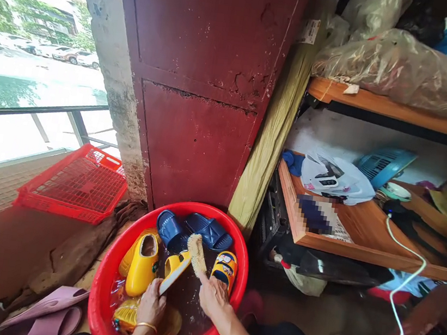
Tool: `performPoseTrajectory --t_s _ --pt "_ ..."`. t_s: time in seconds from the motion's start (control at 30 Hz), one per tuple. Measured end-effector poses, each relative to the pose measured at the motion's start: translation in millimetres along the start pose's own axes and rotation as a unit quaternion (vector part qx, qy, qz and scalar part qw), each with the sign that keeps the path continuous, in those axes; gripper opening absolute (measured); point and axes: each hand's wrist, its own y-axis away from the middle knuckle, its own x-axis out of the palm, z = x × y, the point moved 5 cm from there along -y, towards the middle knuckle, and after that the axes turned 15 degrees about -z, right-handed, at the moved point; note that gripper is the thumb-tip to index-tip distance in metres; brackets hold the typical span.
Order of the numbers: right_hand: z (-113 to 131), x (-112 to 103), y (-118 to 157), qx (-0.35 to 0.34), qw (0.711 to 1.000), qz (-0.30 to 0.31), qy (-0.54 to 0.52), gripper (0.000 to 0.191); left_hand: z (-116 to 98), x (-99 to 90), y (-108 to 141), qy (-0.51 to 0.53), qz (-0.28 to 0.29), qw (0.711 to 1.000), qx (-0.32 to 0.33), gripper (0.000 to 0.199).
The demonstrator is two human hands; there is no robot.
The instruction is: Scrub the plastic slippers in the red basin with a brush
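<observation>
My left hand (pixel 151 307) is closed around a yellow slipper (pixel 176 272) with a pale sole, tilted on its side above the water. In my right hand (pixel 212 298) is a scrub brush (pixel 196 253), its light bristles close to the slipper's edge; whether they touch, I cannot tell. Both hands are over a red tub (pixel 97 296) of dark water. Around them in the tub lie a yellow clog (pixel 141 268), a navy slipper (pixel 169 230), another navy slipper (pixel 215 233) and a yellow slide (pixel 226 267) with a printed strap. More yellow footwear (pixel 128 313) is partly hidden beneath my left hand.
A red plastic basket (pixel 77 184) stands left of the tub. Pink slippers (pixel 54 313) lie at the lower left. Behind the tub rises a dark red metal door (pixel 193 147), with a tall yellowish roll (pixel 268 157) beside it. A cluttered wooden shelf (pixel 363 230) extends along the right.
</observation>
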Motion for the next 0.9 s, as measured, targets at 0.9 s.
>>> performPoseTrajectory --t_s 0.9 --pt "-4 -14 11 0.032 0.999 0.008 0.035 0.057 7 3.1 -6 0.070 0.023 0.994 -0.082 0.016"
